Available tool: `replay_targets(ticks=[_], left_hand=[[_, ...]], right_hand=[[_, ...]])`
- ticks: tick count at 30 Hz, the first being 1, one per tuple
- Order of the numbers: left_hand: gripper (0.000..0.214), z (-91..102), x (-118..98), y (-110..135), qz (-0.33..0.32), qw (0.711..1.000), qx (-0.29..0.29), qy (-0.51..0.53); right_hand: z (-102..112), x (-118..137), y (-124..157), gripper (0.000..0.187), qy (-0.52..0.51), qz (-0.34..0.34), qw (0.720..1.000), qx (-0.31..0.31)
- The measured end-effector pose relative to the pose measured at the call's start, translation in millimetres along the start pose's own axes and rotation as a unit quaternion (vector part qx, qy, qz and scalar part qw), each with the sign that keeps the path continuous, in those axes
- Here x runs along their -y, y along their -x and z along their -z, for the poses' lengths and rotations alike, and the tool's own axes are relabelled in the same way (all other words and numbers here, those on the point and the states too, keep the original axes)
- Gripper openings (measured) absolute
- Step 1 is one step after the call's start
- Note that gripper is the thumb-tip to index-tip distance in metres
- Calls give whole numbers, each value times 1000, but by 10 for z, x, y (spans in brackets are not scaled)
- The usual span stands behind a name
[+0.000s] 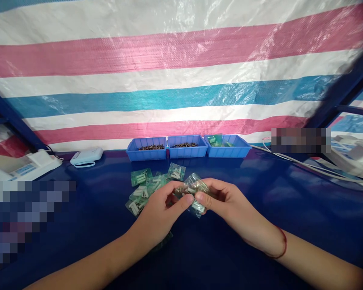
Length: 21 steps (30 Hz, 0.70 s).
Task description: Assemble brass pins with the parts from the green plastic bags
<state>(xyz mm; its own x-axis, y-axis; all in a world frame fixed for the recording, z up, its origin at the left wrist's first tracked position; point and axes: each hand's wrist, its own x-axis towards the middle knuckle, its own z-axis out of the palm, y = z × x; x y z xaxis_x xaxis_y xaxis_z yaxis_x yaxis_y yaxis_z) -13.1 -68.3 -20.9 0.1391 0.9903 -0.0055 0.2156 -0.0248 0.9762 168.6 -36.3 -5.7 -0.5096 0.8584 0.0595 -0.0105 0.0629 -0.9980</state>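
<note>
- Clear, shiny plastic makes up the small packet [194, 186] pinched in front of the person; its film is crinkled and catches pale highlights, with white pieces showing through.
- This packet is raised above the surface [230, 257], near the middle of the view and just right of a loose pile of similar packets [141, 177].
- Its far edge slants, falling away toward the right, and one corner points down toward the person between the thumbs.
- The visible part runs roughly from the far side to the near side; fingers cover both flanks, so its true long axis cannot be told for certain.
- The left hand [171, 203] grips the packet from the left, thumb laid across its front.
- The right hand [220, 197] grips it from the right, its thumb tip next to the other; a dark red cord [284, 243] circles the right wrist.
- Green-tinted film covers the packets in the pile, which lie at mixed angles, some overlapping, with white plugs and screws inside.
- Three blue bins stand side by side beyond: the left bin [147, 155] and the middle bin [187, 152] contain brownish screws, the right bin [229, 152] green-tinted packets.
- Behind them hangs a striped sheet [169, 100] in white, pink and blue.
</note>
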Motion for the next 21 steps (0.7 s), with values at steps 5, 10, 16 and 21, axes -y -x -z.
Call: replay_targets(ticks=[5, 10, 16, 21], left_hand=[[26, 4, 8, 0, -37, 998, -40, 7], [62, -59, 16, 41, -73, 980, 0, 184], [35, -63, -38, 45, -12, 982, 112, 152], [18, 55, -78, 14, -89, 994, -51, -25]], right_hand=[[0, -21, 27, 11, 70, 68, 994, -40], [60, 35, 128, 23, 289, 359, 878, -127], [86, 31, 184, 34, 374, 404, 829, -96], [6, 14, 188, 30, 213, 229, 946, -85]])
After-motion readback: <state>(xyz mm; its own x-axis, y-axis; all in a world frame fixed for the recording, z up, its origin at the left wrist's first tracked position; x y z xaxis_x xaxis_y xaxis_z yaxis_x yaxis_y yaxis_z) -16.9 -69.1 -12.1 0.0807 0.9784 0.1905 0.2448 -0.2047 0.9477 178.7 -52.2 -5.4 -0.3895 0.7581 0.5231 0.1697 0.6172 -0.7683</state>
